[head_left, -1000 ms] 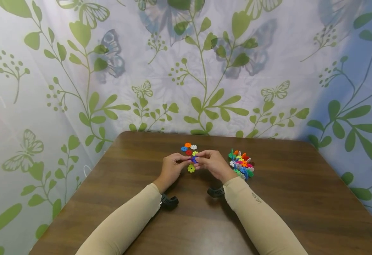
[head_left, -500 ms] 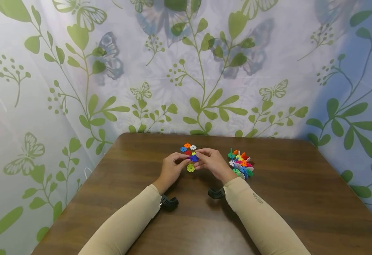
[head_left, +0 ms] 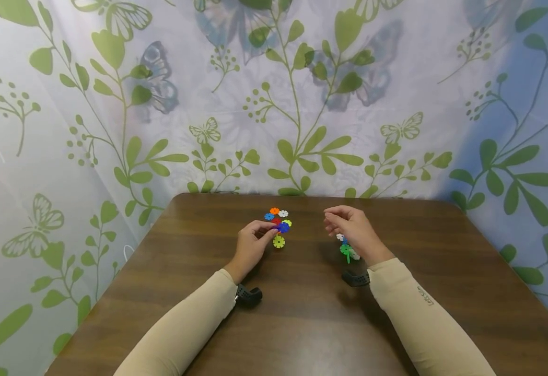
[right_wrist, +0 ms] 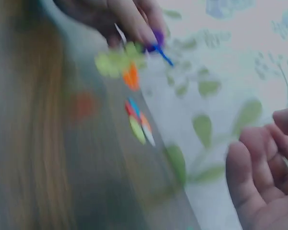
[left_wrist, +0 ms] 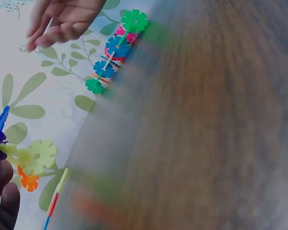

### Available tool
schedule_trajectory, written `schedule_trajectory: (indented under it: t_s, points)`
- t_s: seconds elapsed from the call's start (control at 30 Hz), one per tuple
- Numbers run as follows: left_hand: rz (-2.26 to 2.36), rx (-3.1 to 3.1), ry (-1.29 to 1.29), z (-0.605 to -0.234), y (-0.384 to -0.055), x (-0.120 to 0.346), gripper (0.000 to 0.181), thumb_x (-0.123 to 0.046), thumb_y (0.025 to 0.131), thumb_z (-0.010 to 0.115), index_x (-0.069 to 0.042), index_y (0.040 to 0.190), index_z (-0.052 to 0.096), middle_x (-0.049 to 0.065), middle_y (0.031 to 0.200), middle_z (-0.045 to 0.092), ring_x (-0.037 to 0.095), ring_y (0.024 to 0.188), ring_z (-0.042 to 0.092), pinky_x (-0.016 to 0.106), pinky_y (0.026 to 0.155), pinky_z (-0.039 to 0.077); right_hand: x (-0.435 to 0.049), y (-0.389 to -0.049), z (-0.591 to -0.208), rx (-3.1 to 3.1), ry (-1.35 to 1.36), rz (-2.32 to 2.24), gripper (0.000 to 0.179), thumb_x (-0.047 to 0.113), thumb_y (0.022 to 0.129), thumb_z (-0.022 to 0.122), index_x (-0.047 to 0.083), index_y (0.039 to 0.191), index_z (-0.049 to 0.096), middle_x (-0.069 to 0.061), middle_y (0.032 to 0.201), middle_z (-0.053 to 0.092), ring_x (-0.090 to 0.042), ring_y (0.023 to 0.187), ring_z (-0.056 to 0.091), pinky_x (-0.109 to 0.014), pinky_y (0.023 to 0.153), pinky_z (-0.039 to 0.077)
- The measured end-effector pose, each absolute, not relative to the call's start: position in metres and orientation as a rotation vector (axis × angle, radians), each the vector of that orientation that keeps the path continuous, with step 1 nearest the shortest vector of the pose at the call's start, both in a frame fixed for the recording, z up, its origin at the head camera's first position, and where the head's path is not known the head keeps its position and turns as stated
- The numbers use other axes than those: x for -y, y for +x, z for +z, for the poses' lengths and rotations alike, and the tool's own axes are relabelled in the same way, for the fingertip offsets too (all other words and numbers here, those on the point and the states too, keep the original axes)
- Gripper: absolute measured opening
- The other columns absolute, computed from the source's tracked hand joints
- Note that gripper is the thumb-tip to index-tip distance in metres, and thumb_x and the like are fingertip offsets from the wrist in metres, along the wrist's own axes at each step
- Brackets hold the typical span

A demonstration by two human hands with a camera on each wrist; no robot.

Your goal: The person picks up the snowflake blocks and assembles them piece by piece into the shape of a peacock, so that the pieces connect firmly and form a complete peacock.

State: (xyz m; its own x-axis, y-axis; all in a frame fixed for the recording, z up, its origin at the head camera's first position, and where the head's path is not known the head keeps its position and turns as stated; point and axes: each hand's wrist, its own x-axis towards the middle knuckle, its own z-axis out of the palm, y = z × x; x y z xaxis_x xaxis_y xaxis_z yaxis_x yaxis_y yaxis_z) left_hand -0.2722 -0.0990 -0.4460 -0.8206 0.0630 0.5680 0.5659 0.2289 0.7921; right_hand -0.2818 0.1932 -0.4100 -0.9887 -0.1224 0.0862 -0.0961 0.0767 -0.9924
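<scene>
In the head view my left hand pinches a small cluster of linked flower-shaped plastic discs between thumb and fingers. A blue disc stands at its right side and a lime disc hangs lower. The left wrist view shows purple at the thumb, then pale lime discs and an orange disc. My right hand hovers over the pile of linked discs on the right, fingers loosely bent, no disc seen in them. It hides much of that pile in the head view.
Just beyond my left hand lie several loose flower discs, among them an orange one, a white one and a light blue one. The brown wooden table ends at a leaf-patterned curtain. Black straps circle both wrists.
My right hand has let go of the disc cluster and moved right, over the pile. My left hand stays nearly in place, still pinching the cluster.
</scene>
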Motion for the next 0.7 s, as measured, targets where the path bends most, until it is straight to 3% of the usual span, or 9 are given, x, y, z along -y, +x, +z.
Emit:
schedule_trajectory:
  t_s: [0.17, 0.37, 0.5, 0.7]
  points:
    - [-1.608, 2.099, -0.579, -0.446, -0.271, 0.099, 0.012, 0.006, 0.093, 0.078, 0.006, 0.104, 0.077, 0.018, 0.098, 0.073, 0.029, 0.083, 0.068, 0.045, 0.073, 0.058, -0.249, -0.275, -0.419, -2.592, -0.074, -1.939, 0.040, 0.028, 0.107, 0.067, -0.001, 0.135, 0.065, -0.021, 0.129, 0.061, -0.041, 0.110, 0.061, -0.042, 0.091, 0.057]
    - [-1.610, 2.097, -0.555, -0.449, -0.276, 0.099, 0.012, 0.009, 0.091, 0.078, 0.007, 0.103, 0.077, 0.020, 0.098, 0.073, 0.031, 0.083, 0.067, 0.046, 0.072, 0.057, -0.304, -0.273, -0.439, -2.730, 0.067, -1.702, 0.037, 0.007, 0.106, 0.058, -0.005, 0.141, 0.058, -0.027, 0.141, 0.054, -0.041, 0.123, 0.052, -0.048, 0.099, 0.050]
    - [-1.600, 2.116, -0.543, -0.462, -0.287, 0.102, 0.012, 0.006, 0.091, 0.079, 0.005, 0.103, 0.078, 0.016, 0.098, 0.074, 0.030, 0.083, 0.067, 0.044, 0.072, 0.057, -0.319, -0.277, -0.449, -2.758, -0.006, -1.470, 0.036, 0.006, 0.102, 0.066, -0.005, 0.136, 0.063, -0.028, 0.138, 0.057, -0.044, 0.119, 0.055, -0.056, 0.099, 0.049]
    - [-1.610, 2.147, -0.570, -0.470, -0.293, 0.107, 0.013, -0.010, 0.093, 0.082, -0.007, 0.105, 0.081, 0.003, 0.100, 0.075, 0.022, 0.085, 0.068, 0.037, 0.073, 0.056, -0.316, -0.282, -0.455, -2.851, -0.147, -1.186, 0.029, 0.014, 0.100, 0.075, -0.003, 0.122, 0.074, -0.025, 0.124, 0.068, -0.043, 0.111, 0.061, -0.057, 0.095, 0.053]
